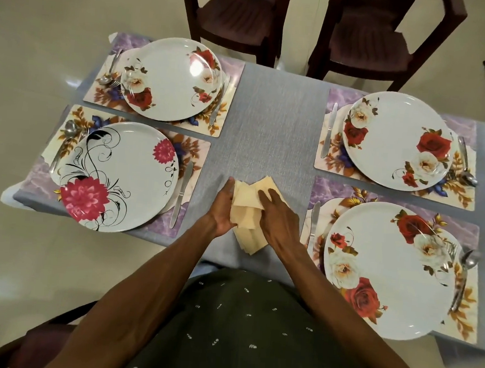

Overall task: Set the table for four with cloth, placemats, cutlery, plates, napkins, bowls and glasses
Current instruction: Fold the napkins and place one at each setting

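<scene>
Left hand (224, 208) and right hand (279, 218) both held the cream napkins (247, 204) — a loose stack — over the grey cloth (269, 122). Four plates sat on placemats — cutlery beside each.

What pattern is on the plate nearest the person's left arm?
Black swirling vines with pink flowers on the white plate, seen in the head view.

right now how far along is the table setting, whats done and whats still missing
Done: the grey cloth is spread, and four placemats each carry a plate with cutlery, like the near-left plate and its knife. In hand: the left hand and right hand hold a stack of cream napkins over the middle of the table; no plate has one yet. Left: napkins out, then bowls and glasses, none in view.
</scene>
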